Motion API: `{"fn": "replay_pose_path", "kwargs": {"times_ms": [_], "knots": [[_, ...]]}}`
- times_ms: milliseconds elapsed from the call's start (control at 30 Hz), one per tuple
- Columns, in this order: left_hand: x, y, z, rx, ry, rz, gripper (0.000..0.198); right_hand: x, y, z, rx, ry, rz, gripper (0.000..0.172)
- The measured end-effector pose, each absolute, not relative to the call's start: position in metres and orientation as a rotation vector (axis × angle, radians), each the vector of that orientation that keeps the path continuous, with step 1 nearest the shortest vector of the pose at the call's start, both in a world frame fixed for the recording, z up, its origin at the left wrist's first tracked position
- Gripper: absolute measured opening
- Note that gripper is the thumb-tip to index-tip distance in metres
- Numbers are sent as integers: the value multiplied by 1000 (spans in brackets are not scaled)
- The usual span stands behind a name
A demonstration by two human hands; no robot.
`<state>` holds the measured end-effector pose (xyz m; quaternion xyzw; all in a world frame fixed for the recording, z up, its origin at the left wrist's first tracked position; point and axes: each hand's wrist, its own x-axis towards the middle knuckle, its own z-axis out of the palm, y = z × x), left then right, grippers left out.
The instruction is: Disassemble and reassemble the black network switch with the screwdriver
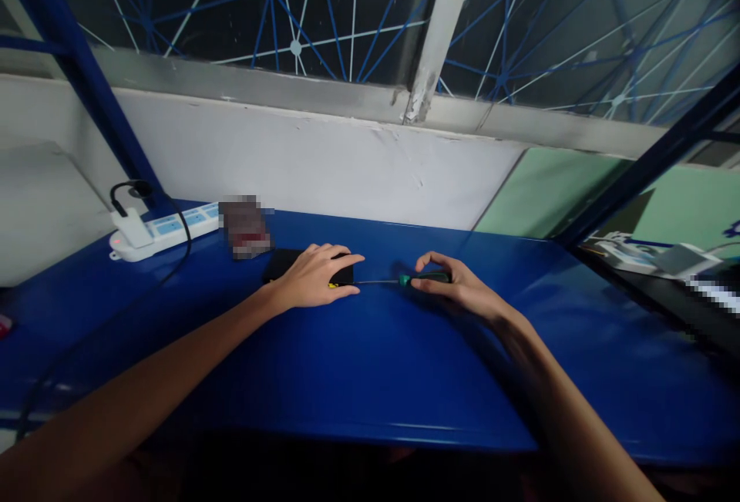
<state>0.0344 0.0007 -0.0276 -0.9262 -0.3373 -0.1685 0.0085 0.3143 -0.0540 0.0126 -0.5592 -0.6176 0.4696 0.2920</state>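
My left hand point(312, 274) spans a flat black box point(280, 261) lying on the blue table point(370, 363). Its thumb runs along the near side and the other fingers reach over the top towards the far edge. A bit of yellow shows on the box below the palm. To the right, my right hand point(454, 282) is closed around the dark green handle of a screwdriver point(405, 281). The thin shaft lies level and points left, its tip at or close to the right end of the box. Whether the tip touches is too small to tell.
A white power strip point(173, 230) with a plug and black cable point(186, 232) stands at the back left. Beside it is a pixelated dark item point(246, 226). Blue posts rise at both sides. Papers and small items point(653, 255) lie at the right, before a wall and window.
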Motion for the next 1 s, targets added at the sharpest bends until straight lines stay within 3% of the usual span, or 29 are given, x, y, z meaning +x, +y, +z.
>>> {"fn": "replay_pose_path", "kwargs": {"times_ms": [133,267,400,533,733,900,1000], "knots": [[34,1,-28,-2900,-1058,-515,54,315,-50,7,-1487,-1681,1113,41],[33,1,-28,-2908,-1055,-521,55,314,-47,-1,-1536,-1791,908,56],[32,3,-29,-2906,-1049,-524,54,316,-50,1,-1478,-1791,1106,39],[30,5,-30,-2904,-1057,-545,54,316,-51,3,-1457,-1706,1246,43],[30,5,-29,-2908,-1065,-530,55,311,-51,1,-1497,-1786,1035,50],[31,4,-28,-2901,-1062,-537,54,310,-53,6,-1459,-1664,1227,42],[31,3,-27,-2904,-1072,-527,55,312,-50,4,-1460,-1684,1141,41]]}}
